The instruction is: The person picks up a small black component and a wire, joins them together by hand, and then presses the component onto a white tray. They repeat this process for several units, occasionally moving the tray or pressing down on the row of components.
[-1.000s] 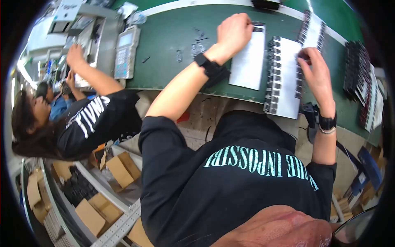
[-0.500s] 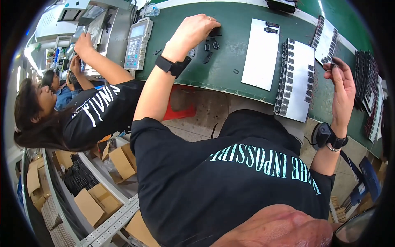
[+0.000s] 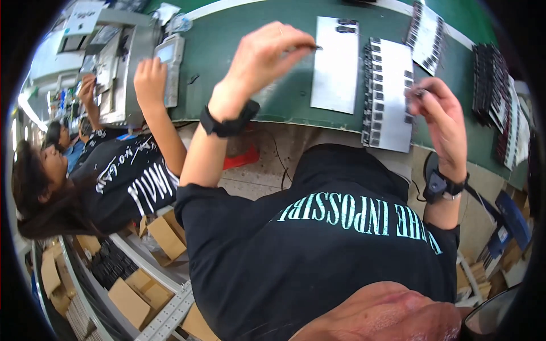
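While a co-worker's hand is raised at the far left, partly covering a pale keypad device, one loose dark part lies on the green tabletop to the right of that device. The left hand is pinched narrow, holding a small dark piece at the fingertips, beside the left edge of a pale plate. Two dark parts sit on this plate's far right corner. Next right, a silver plate with black frames along both long sides projects past the near edge. Farther off lies a similar framed sheet. The right hand holds a dark scrap between thumb and finger, near the silver plate's right side; contact cannot be determined. Dark-edged stacks stand rightmost.
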Action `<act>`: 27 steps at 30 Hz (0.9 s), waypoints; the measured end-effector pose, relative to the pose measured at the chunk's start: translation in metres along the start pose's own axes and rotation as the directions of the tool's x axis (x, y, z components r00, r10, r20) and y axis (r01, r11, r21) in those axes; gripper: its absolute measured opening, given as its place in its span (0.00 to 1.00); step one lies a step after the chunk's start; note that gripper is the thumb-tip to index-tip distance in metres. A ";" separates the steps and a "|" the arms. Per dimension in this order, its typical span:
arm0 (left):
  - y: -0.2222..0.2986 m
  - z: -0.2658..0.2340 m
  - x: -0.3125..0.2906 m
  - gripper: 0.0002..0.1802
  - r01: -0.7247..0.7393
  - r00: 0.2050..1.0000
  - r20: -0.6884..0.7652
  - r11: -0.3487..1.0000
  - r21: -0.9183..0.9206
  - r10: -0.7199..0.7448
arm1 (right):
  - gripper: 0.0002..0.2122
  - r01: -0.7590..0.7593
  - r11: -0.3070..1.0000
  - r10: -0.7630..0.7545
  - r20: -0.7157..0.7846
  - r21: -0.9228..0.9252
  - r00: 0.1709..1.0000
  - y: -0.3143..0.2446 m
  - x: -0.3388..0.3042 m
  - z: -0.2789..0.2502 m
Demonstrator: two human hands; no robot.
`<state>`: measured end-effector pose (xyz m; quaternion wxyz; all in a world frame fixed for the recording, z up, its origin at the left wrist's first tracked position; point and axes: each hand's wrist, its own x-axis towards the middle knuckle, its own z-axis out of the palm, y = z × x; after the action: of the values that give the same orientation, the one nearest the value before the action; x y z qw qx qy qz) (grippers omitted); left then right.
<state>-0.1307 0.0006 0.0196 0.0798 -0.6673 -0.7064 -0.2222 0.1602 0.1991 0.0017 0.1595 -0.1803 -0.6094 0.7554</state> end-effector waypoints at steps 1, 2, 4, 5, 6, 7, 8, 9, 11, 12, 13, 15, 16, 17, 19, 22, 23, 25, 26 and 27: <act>0.019 0.005 0.000 0.10 -0.087 0.994 -0.074 0.982 -0.166 0.076 | 0.11 -0.055 0.998 0.053 0.070 0.026 0.996 -0.003 0.005 0.005; 0.033 0.009 0.002 0.12 -0.181 0.978 -0.158 0.929 -0.322 0.136 | 0.11 -0.066 0.998 0.065 0.043 0.017 0.997 -0.008 0.009 0.013; 0.055 0.013 0.008 0.13 -0.237 0.967 -0.177 0.899 -0.369 0.183 | 0.11 -0.219 0.973 0.200 0.223 0.067 0.954 -0.021 0.017 0.031; 0.064 0.015 0.011 0.14 -0.283 0.955 -0.196 0.875 -0.392 0.221 | 0.11 -0.225 0.972 0.208 0.195 0.065 0.958 -0.021 0.017 0.030; 0.067 0.017 0.013 0.15 -0.324 0.943 -0.216 0.857 -0.402 0.255 | 0.10 -0.274 0.959 0.244 0.275 0.076 0.930 -0.019 0.022 0.029; 0.070 0.019 0.015 0.15 -0.330 0.941 -0.220 0.850 -0.411 0.259 | 0.10 -0.324 0.942 0.276 0.355 0.084 0.893 -0.016 0.024 0.028; 0.072 0.022 0.015 0.15 -0.310 0.948 -0.217 0.832 -0.461 0.233 | 0.10 -0.375 0.923 0.303 0.436 0.088 0.848 -0.013 0.023 0.027; 0.072 0.023 0.015 0.15 -0.288 0.955 -0.211 0.815 -0.503 0.207 | 0.10 -0.374 0.923 0.303 0.433 0.087 0.849 -0.011 0.021 0.027; 0.075 0.024 0.012 0.16 -0.262 0.963 -0.204 0.798 -0.544 0.177 | 0.10 -0.237 0.969 0.208 0.296 0.064 0.932 -0.006 0.017 0.030; 0.082 0.026 0.006 0.16 -0.126 0.985 -0.174 0.783 -0.610 0.023 | 0.09 -0.166 0.985 0.151 0.231 0.046 0.961 -0.003 0.016 0.030; 0.090 0.028 0.002 0.16 0.005 0.983 -0.134 0.743 -0.670 -0.127 | 0.09 -0.163 0.986 0.148 0.233 0.045 0.961 -0.001 0.016 0.031; 0.100 0.034 -0.003 0.17 0.135 0.957 -0.083 0.683 -0.718 -0.276 | 0.09 -0.066 0.998 0.064 0.094 0.013 0.993 0.002 0.015 0.035; 0.106 0.040 -0.005 0.17 0.148 0.948 -0.102 0.703 -0.695 -0.301 | 0.09 -0.021 1.000 0.021 0.026 -0.006 0.999 0.003 0.014 0.036; 0.111 0.045 -0.006 0.18 0.162 0.938 -0.122 0.722 -0.673 -0.324 | 0.09 -0.022 1.000 0.022 0.031 -0.002 0.999 0.004 0.013 0.037; 0.117 0.054 -0.011 0.19 0.187 0.923 -0.142 0.739 -0.647 -0.357 | 0.09 -0.013 1.000 0.013 0.015 -0.014 1.000 0.009 0.013 0.041; 0.120 0.062 -0.014 0.18 0.304 0.858 -0.038 0.565 -0.767 -0.512 | 0.08 0.075 0.995 -0.078 -0.039 -0.071 0.996 0.010 0.010 0.047; 0.120 0.063 -0.014 0.18 0.308 0.856 -0.036 0.565 -0.765 -0.515 | 0.07 0.158 0.979 -0.170 -0.085 -0.129 0.982 0.007 0.009 0.049; 0.119 0.064 -0.015 0.18 0.330 0.829 0.047 0.418 -0.846 -0.557 | 0.07 0.231 0.954 -0.258 -0.128 -0.192 0.958 0.005 0.008 0.050; 0.119 0.065 -0.015 0.18 0.336 0.816 0.091 0.341 -0.878 -0.571 | 0.06 0.231 0.942 -0.256 -0.078 -0.245 0.963 0.004 0.008 0.049; 0.120 0.065 -0.014 0.18 0.339 0.816 0.096 0.337 -0.879 -0.570 | 0.06 0.230 0.927 -0.250 -0.031 -0.297 0.968 0.004 0.008 0.048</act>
<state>-0.0002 0.0160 -0.0191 -0.2523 -0.3566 -0.6381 -0.6340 0.1306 0.1603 0.0067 0.2432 -0.1513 -0.7255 0.6257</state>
